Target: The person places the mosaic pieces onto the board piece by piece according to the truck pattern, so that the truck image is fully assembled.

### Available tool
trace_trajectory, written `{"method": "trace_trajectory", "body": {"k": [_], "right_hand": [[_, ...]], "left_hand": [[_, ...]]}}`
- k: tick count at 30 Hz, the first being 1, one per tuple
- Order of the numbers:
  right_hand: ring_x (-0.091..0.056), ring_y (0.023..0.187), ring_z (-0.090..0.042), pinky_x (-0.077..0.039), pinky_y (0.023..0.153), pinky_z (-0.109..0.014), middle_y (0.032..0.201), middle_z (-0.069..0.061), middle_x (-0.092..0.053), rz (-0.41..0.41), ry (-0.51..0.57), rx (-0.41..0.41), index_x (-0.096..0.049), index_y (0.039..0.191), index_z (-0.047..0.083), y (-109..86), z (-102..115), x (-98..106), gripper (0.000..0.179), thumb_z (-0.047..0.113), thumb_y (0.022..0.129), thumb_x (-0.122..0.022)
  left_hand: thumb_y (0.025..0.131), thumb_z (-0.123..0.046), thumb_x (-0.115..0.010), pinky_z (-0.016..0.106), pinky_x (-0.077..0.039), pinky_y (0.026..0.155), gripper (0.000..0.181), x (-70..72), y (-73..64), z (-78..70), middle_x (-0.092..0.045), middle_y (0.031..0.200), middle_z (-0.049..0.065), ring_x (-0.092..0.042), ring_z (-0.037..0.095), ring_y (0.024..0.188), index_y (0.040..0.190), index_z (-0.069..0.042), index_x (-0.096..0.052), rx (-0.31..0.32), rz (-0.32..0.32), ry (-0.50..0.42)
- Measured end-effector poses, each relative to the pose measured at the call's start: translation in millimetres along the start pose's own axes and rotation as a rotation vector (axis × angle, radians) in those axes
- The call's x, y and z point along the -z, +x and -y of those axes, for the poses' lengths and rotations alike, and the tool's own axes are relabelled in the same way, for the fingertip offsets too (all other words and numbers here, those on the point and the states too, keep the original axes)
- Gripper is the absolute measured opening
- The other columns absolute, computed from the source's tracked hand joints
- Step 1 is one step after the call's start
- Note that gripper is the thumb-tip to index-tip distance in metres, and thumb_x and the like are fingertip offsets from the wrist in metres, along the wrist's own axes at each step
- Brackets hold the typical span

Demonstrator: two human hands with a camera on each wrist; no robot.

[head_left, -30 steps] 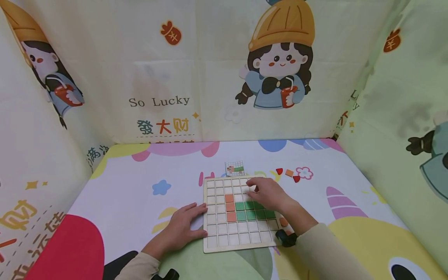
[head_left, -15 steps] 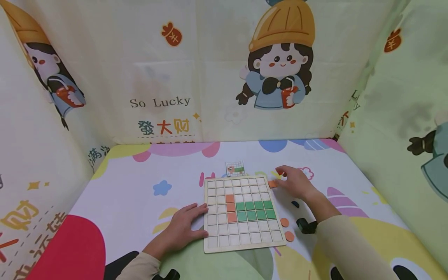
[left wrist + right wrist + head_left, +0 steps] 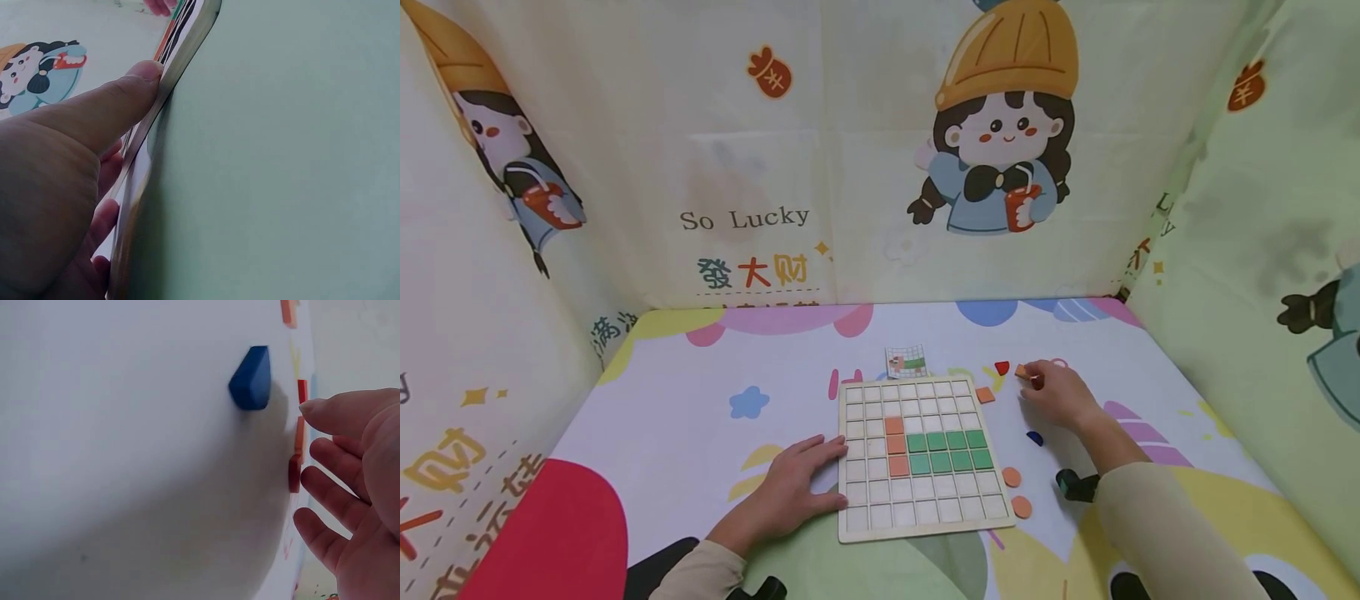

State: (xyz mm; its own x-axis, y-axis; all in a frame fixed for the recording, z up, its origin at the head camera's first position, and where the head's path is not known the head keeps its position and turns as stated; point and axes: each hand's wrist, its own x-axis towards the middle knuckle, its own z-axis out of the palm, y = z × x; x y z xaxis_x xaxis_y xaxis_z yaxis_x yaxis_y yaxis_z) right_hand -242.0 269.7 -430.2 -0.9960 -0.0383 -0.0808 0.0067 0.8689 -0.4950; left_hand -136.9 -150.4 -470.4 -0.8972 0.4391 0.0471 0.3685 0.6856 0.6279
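A wooden grid board point(image 3: 925, 507) lies on the table with a column of orange square tiles point(image 3: 896, 445) and two rows of green square tiles point(image 3: 938, 451) set in it. My left hand point(image 3: 797, 487) rests at the board's left edge, thumb and fingertips touching it; the left wrist view shows the thumb on the rim. Beyond the board's far right corner, my right hand point(image 3: 1063, 400) reaches over an orange square tile point(image 3: 1022, 372) and a red piece point(image 3: 1037, 382), which its fingers partly cover. In the right wrist view the fingers point(image 3: 337, 487) are loosely spread, with nothing between them.
Another red piece point(image 3: 1002, 367) lies left of the right hand. An orange tile point(image 3: 985, 395) sits by the board's right edge, with two round orange pieces point(image 3: 1012, 477) lower down. A dark blue piece point(image 3: 1035, 438) lies further right. A small picture card point(image 3: 906, 362) stands behind the board.
My right hand has moved from over the board to the loose pieces at the right. An orange tile now lies beside the board's far right corner. The left hand has stayed put.
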Motion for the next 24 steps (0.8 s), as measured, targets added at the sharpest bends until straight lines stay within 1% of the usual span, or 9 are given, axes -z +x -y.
{"method": "trace_trajectory", "body": {"k": [2,7,11,19,24], "right_hand": [[-0.053,0.106,-0.038,-0.054,0.090,-0.051,0.118,-0.023,-0.060,-0.002,-0.007,-0.007,-0.053,0.135,-0.005,0.0,-4,-1,0.047,0.014,0.093,-0.066],[-0.053,0.111,-0.041,-0.050,0.094,-0.055,0.122,-0.024,-0.059,-0.015,-0.037,-0.020,-0.054,0.135,-0.005,0.2,-10,-2,0.047,0.014,0.094,-0.067],[-0.053,0.113,-0.042,-0.051,0.094,-0.055,0.123,-0.024,-0.060,-0.011,-0.029,-0.031,-0.055,0.135,-0.004,-0.6,-12,-3,0.046,0.014,0.094,-0.067],[-0.056,0.102,-0.036,-0.054,0.089,-0.051,0.110,-0.019,-0.064,-0.014,-0.041,0.037,-0.060,0.125,-0.005,-4.0,-13,-5,0.035,0.009,0.093,-0.067],[-0.057,0.102,-0.035,-0.055,0.088,-0.049,0.108,-0.017,-0.065,-0.011,-0.017,0.047,-0.060,0.127,-0.004,-8.2,-10,-9,0.034,0.003,0.094,-0.063]], "left_hand": [[0.084,-0.040,-0.081,0.064,-0.027,0.108,0.068,-0.3,0.4,0.0,-0.051,0.149,0.002,-0.036,0.038,0.140,0.141,-0.011,-0.058,0.002,0.001,0.001],[0.083,-0.040,-0.081,0.065,-0.028,0.108,0.068,-0.1,0.4,-0.1,-0.051,0.149,0.001,-0.036,0.038,0.140,0.140,-0.011,-0.058,0.000,-0.002,0.003],[0.083,-0.040,-0.081,0.065,-0.027,0.108,0.069,0.1,0.7,-0.2,-0.051,0.149,0.002,-0.036,0.038,0.140,0.141,-0.010,-0.058,0.001,0.001,0.004],[0.083,-0.040,-0.081,0.065,-0.027,0.108,0.069,0.2,0.2,-0.8,-0.051,0.149,0.002,-0.036,0.038,0.140,0.140,-0.010,-0.058,0.004,0.001,-0.001],[0.083,-0.039,-0.082,0.065,-0.027,0.108,0.068,-0.6,-0.3,0.2,-0.051,0.148,0.003,-0.036,0.038,0.140,0.140,-0.010,-0.058,0.006,-0.003,-0.001]]}}
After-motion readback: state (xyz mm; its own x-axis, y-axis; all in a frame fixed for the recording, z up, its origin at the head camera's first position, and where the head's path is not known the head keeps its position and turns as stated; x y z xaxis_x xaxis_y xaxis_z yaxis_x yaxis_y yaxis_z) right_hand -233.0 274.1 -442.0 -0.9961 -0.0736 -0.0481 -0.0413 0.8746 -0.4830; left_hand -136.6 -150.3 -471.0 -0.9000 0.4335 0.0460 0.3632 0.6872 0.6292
